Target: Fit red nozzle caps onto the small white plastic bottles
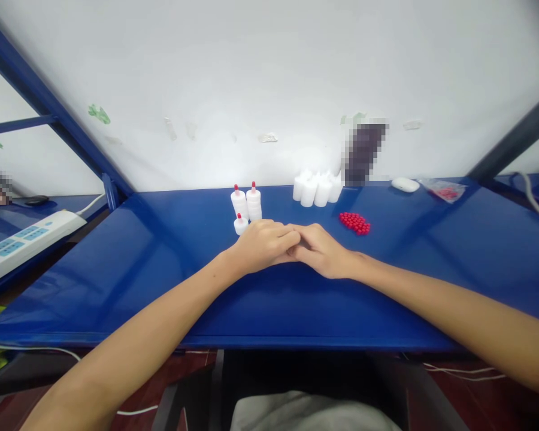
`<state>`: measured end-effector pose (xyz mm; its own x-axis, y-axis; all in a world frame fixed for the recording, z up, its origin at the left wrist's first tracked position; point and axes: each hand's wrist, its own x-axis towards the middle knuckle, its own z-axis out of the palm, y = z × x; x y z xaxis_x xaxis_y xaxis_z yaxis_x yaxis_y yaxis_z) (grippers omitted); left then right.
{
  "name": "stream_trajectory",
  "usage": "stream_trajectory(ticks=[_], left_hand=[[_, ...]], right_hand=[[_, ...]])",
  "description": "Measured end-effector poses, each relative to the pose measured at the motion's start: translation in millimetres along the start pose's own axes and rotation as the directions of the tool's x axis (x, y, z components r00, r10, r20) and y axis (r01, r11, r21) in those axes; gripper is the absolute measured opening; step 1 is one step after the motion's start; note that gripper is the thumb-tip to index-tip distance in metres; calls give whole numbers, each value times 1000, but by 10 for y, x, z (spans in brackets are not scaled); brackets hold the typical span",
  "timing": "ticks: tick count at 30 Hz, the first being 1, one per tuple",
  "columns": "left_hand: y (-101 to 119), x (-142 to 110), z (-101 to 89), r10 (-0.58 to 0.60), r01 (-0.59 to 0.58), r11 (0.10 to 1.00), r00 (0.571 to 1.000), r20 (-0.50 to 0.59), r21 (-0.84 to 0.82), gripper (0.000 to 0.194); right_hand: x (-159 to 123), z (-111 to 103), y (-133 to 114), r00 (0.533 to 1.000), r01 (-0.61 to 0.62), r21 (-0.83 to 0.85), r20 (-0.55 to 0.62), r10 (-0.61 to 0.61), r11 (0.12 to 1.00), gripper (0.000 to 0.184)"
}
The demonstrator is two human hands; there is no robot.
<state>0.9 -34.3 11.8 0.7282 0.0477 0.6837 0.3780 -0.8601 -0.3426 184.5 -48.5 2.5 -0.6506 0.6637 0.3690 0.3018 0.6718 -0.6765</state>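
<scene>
My left hand (pixel 267 244) and my right hand (pixel 321 250) meet over the middle of the blue table (pixel 269 305), their curled fingers touching and overlapping. Both are closed, and whatever may lie between them is hidden. Just beyond my left hand are white plastic bottles with red tips (pixel 254 202), standing in two short rows. The nearest one (pixel 241 225) is partly behind that hand. Past my right hand, to the right, lies a loose patch of small red caps (pixel 354 222). Several white bottles without red caps (pixel 315 189) are grouped near the wall.
At the back right are a white computer mouse (pixel 405 184) and a clear plastic bag with red pieces (pixel 447 191). A dark blurred object (pixel 363 152) leans on the wall. On the left lies a white power strip (pixel 31 242). Blue metal posts (pixel 72 131) frame the table.
</scene>
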Motion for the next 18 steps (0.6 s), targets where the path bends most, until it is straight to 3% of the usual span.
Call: stream_trajectory(ticks=[6, 11, 15, 18], left_hand=[[-33, -24, -3, -7, 8, 1000, 999, 47, -30, 42], [-66, -15, -34, -49, 53, 996, 997, 55, -75, 42], [-198, -30, -145, -143, 150, 987, 984, 102, -65, 43], [-392, -76, -305, -237, 250, 968, 948, 210, -34, 46]], right_hand=[[-7, 21, 38, 1000, 13, -23, -25, -13, 1000, 11], [-27, 14, 38, 996, 64, 92, -68, -58, 994, 24], [-30, 13, 37, 991, -28, 230, -123, 58, 973, 32], [-23, 20, 67, 964, -101, 216, -220, 149, 971, 27]])
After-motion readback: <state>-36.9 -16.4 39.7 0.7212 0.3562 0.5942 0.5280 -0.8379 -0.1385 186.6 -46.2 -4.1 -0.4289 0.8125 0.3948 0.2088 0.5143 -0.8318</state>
